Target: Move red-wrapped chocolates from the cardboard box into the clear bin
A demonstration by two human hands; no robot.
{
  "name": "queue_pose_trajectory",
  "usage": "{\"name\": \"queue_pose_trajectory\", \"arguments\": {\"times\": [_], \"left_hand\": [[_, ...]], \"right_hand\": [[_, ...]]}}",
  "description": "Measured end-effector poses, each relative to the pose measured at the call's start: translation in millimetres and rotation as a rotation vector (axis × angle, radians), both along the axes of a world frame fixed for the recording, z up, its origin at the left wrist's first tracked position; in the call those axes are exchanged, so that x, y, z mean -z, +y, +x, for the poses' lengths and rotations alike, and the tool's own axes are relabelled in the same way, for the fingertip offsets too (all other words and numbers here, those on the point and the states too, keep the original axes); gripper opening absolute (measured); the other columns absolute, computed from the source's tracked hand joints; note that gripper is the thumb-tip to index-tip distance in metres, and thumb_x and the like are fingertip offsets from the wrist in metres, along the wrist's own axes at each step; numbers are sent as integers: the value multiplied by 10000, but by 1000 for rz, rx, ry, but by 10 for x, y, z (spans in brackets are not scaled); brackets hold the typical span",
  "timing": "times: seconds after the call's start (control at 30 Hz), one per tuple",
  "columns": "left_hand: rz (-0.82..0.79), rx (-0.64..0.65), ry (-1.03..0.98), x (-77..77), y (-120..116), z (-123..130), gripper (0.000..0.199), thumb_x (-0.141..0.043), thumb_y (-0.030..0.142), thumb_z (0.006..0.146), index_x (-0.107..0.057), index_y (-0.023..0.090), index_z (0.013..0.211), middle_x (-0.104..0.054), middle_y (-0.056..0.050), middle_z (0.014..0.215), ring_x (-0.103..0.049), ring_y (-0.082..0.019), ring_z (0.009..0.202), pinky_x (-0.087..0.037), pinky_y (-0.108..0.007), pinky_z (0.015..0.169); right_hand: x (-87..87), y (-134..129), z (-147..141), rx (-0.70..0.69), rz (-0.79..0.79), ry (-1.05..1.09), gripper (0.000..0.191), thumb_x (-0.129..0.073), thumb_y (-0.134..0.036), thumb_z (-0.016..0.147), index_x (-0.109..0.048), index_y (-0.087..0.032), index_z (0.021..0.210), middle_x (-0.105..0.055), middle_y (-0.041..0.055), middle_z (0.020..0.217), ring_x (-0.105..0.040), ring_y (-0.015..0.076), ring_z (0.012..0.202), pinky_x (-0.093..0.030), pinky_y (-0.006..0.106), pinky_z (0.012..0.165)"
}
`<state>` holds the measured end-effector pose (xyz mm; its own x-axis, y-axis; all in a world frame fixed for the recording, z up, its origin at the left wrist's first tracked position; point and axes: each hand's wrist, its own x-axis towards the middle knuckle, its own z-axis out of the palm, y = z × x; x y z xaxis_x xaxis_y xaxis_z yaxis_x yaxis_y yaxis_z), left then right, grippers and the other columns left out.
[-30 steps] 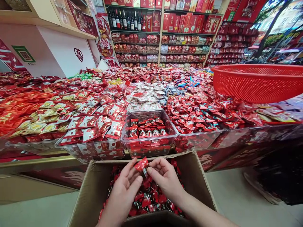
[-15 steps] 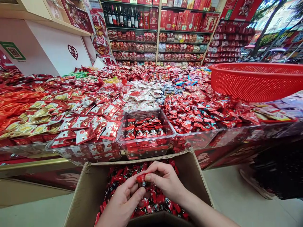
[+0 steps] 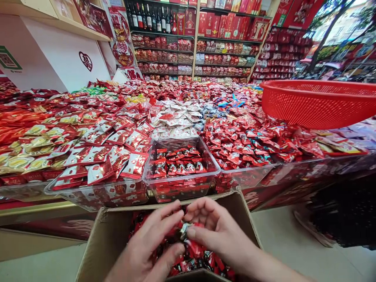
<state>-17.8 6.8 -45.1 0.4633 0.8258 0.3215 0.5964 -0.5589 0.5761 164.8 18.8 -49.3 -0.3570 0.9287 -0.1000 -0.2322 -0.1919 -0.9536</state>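
Note:
Over the cardboard box (image 3: pixel 113 229), my right hand (image 3: pixel 216 233) curls its fingers, the thumb pressed against a small wrapped candy (image 3: pixel 184 231) with a shiny silver and red wrapper. My left hand (image 3: pixel 152 239) is just to its left, thumb and fingers spread apart around the space beside that candy, none visibly held. Beneath both hands, loose red-and-black wrapped candies (image 3: pixel 205 260) fill the box, partly hidden by the hands. Directly behind the box is a clear plastic bin (image 3: pixel 179 180) with similar candies (image 3: pixel 180 166) set in rows.
Bins heaped with red-and-white packets (image 3: pixel 101 170) and red wrapped candies (image 3: pixel 235 145) flank the clear bin. A large red mesh basket (image 3: pixel 317 103) rests on the heap at right. A dark-clothed person (image 3: pixel 346 211) is at the right edge. Stocked shelves (image 3: pixel 194 51) line the back.
My left hand has opened and drawn away from the candy that both hands were fingering. My right hand has turned, its fingers curling inward with the candy at the thumb.

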Motion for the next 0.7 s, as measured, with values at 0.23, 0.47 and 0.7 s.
{"name": "queue_pose_trajectory", "arguments": {"times": [0.23,0.47,0.7], "left_hand": [[325,170,467,-561,1251,77,246,-489,248,781,-550,190,1011,-572,-56,1019,-490,-169,956,-394,-308,847],[279,299,766,-216,1828,573,520,-629,450,556,-527,161,977,-541,-103,936,-481,-273,869,-424,-382,706],[213,220,828,-7,1936,677,476,-630,374,509,-525,166,925,-525,-84,923,-487,-272,869,-432,-377,705]], "right_hand": [[-674,598,544,275,713,-448,222,-544,-119,717,-475,-185,917,-559,38,873,-537,127,826,-449,265,722],[-774,1119,526,14,891,-947,129,-518,-93,699,-544,-159,808,-597,4,748,-526,95,649,-413,214,595],[-677,1328,295,-340,935,-1213,112,-522,-63,647,-576,-131,717,-580,9,649,-458,90,549,-315,200,499]]}}
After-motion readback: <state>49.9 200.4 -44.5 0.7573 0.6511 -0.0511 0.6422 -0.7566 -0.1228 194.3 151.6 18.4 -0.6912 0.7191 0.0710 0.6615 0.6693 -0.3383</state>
